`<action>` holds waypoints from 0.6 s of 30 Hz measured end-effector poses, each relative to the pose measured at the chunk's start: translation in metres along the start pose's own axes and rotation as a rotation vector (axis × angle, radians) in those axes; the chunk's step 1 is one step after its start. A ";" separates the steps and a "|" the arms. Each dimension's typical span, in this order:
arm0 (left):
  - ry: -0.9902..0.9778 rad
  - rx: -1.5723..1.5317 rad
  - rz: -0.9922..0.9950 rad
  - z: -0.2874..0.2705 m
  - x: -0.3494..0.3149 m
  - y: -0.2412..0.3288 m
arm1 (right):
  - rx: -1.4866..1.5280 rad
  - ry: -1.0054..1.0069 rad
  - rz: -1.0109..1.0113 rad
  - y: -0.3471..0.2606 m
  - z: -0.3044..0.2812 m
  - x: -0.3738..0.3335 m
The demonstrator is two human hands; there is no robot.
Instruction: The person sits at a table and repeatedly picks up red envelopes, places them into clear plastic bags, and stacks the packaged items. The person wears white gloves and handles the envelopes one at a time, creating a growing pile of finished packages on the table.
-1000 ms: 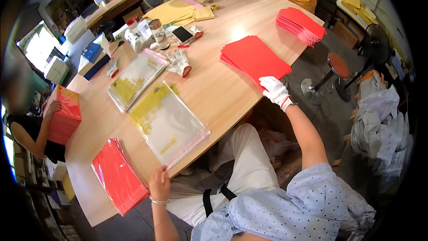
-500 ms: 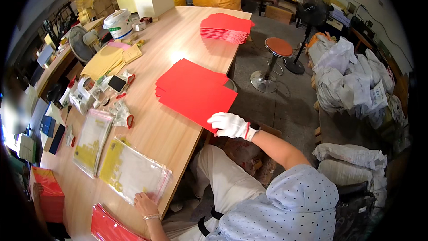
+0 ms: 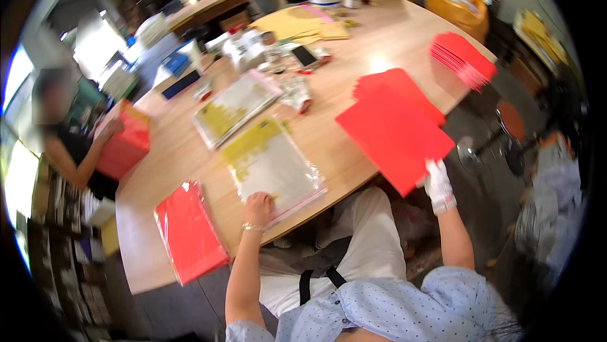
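My right hand [image 3: 438, 185], in a white glove, grips the near right corner of a flat red paper sheet [image 3: 395, 136]. That sheet overlaps a small fanned pile of red sheets [image 3: 395, 82] on the table. On the left, my bare left hand [image 3: 258, 208], with a bracelet at the wrist, rests at the near edge of a stack of clear plastic bags [image 3: 278, 155] with yellow print. Its fingers are curled onto the bag's edge. Left of this hand lies a pack of red sheets [image 3: 190, 231] in clear wrap.
A second bag stack [image 3: 234, 106], a phone [image 3: 304, 56], gloves [image 3: 295, 93] and yellow paper [image 3: 297, 24] lie farther back. Another red pile [image 3: 465, 57] stands at the far right. A person [image 3: 69, 146] handles red packs [image 3: 126, 139] at left. A stool [image 3: 509, 119] stands beyond the table's right edge.
My view has swung to the left, so the table and its things appear shifted right and the person at left shows more fully. My right hand still holds the red sheet; my left hand stays at the bags.
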State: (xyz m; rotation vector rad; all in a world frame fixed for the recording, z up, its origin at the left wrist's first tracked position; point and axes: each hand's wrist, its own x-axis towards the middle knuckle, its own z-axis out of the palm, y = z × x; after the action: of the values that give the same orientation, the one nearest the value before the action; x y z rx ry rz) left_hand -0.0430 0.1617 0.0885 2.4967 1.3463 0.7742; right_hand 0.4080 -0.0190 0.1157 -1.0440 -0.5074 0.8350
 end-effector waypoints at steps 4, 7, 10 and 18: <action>-0.006 -0.036 -0.158 -0.001 -0.002 0.002 | -0.165 -0.374 0.226 -0.022 0.049 -0.087; 0.025 -0.078 -0.086 0.003 -0.005 -0.008 | -0.063 -0.488 0.475 0.006 0.056 -0.116; 0.151 0.033 0.050 0.002 -0.017 -0.014 | 0.104 -0.278 0.568 0.019 0.073 -0.133; -0.185 -1.001 -0.799 -0.032 -0.009 -0.005 | 0.236 -0.089 0.674 0.037 0.079 -0.151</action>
State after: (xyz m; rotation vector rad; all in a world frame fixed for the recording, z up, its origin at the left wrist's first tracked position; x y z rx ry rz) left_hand -0.0676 0.1548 0.1098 1.1084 1.2621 0.7185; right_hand 0.2476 -0.0873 0.1194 -0.9657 -0.1112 1.5024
